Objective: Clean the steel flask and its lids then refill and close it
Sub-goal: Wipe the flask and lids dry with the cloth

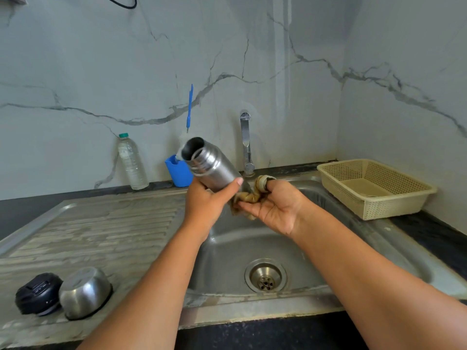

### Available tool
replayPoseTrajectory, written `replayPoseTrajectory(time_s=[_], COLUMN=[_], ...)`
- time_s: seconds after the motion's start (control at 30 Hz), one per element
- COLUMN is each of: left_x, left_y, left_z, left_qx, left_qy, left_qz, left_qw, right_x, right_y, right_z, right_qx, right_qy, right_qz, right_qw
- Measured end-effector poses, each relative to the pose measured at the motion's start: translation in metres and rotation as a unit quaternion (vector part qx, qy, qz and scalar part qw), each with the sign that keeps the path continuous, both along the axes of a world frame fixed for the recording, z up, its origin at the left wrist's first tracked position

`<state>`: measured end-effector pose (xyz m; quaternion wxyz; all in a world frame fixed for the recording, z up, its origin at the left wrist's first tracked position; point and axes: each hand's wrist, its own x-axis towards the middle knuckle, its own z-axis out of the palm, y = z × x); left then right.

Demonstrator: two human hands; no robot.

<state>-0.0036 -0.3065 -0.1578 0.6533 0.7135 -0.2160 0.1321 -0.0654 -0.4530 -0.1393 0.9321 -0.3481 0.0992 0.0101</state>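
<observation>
Flask (212,168) is in the air over the sink (316,274), near the far edge of the basin, in front of the tap (245,142). It is tilted, with the open mouth pointing up and to the far left and the bottom down to the right. The left grip (204,205) holds it from below, fingers and thumb curled round the lower body. The right grip (275,205) is just right of it, palm up, and holds a crumpled brown cloth (249,198). One part of the cloth is wound round a finger, and the cloth touches the bottom of the flask.

On the ribbed drainboard (113,223), near left, a black lid (38,293) and a steel cap (84,291) lie close side by side, the cap with its open side down. At the far wall stand a plastic bottle (132,162) and a blue holder (177,173) with a blue brush (190,107) sticking up from it. A beige basket (394,205) sits on the dark surface (442,236), at the far right.
</observation>
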Motion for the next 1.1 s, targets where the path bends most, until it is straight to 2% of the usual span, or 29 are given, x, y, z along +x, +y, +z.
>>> replayPoseTrajectory(time_s=[0.1, 0.17, 0.33, 0.57, 0.63, 0.83, 0.93, 1.1], left_x=[0.001, 0.001, -0.003, -0.005, -0.006, -0.009, -0.01, -0.009], left_y=[-0.001, -0.001, 0.002, 0.009, 0.01, 0.011, 0.012, 0.012], left_z=[-0.002, 0.001, 0.006, 0.011, 0.011, 0.013, 0.015, 0.009], left_qx=[0.057, 0.054, 0.016, -0.08, -0.083, -0.104, -0.083, -0.009], left_qy=[-0.024, -0.027, -0.013, 0.043, 0.046, 0.071, 0.068, 0.051], left_qz=[0.016, 0.016, -0.005, -0.023, -0.031, -0.047, -0.04, -0.016], left_qw=[0.998, 0.998, 1.0, 0.996, 0.995, 0.991, 0.993, 0.999], right_x=[0.0, 0.002, 0.008, 0.003, 0.003, 0.008, 0.01, 0.012], right_y=[0.007, 0.01, 0.005, -0.006, -0.008, -0.016, -0.016, -0.022], right_z=[-0.006, -0.011, -0.019, -0.022, -0.025, -0.027, -0.025, -0.021], right_qx=[-0.096, -0.14, -0.174, -0.171, -0.167, -0.117, -0.103, -0.142], right_qy=[-0.019, -0.021, -0.007, -0.021, -0.032, -0.069, -0.082, -0.09], right_qz=[-0.014, -0.036, -0.06, -0.024, -0.012, -0.067, -0.085, -0.103], right_qw=[0.995, 0.989, 0.983, 0.985, 0.985, 0.988, 0.988, 0.98])
